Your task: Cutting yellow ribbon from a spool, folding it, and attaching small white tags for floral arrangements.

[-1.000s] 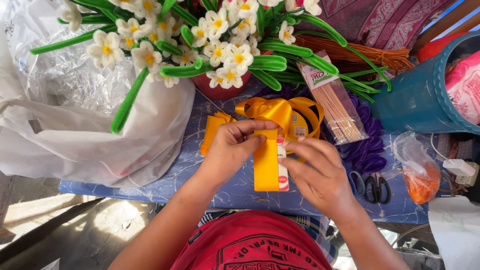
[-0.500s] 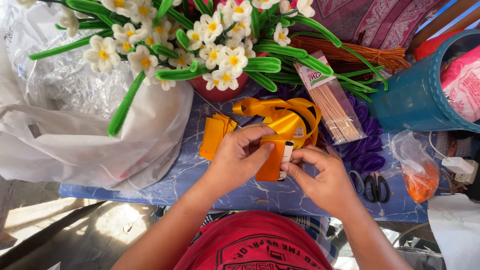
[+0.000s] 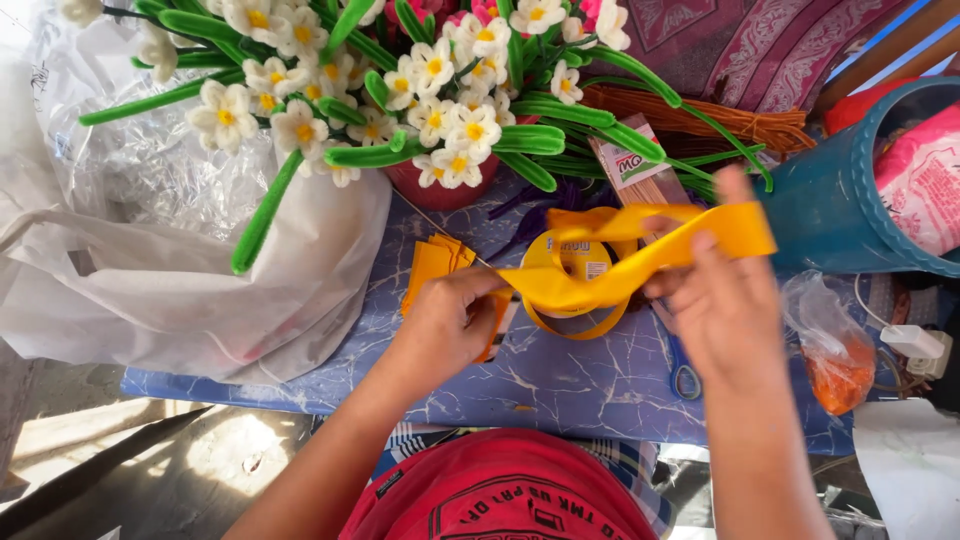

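Note:
A wide yellow ribbon (image 3: 690, 243) runs taut between my hands above a blue marbled table (image 3: 560, 385). My left hand (image 3: 455, 320) pinches the ribbon's lower end near a small stack of cut yellow ribbon pieces (image 3: 432, 265). My right hand (image 3: 722, 295) is raised and pulls the other end up and to the right. Under the stretched strip sits the yellow ribbon roll (image 3: 575, 270), with a loop hanging at its front.
A red pot of white and yellow handmade flowers (image 3: 440, 130) with green stems stands behind the roll. White plastic bags (image 3: 170, 290) lie left. A teal bucket (image 3: 850, 205) stands right, an orange-filled bag (image 3: 835, 350) and scissors (image 3: 685, 375) near it. A stick packet (image 3: 640, 170) lies behind.
My hands were together over a short folded piece of ribbon. Now they have drawn apart, the right hand rising to the right and stretching a long length of ribbon off the roll.

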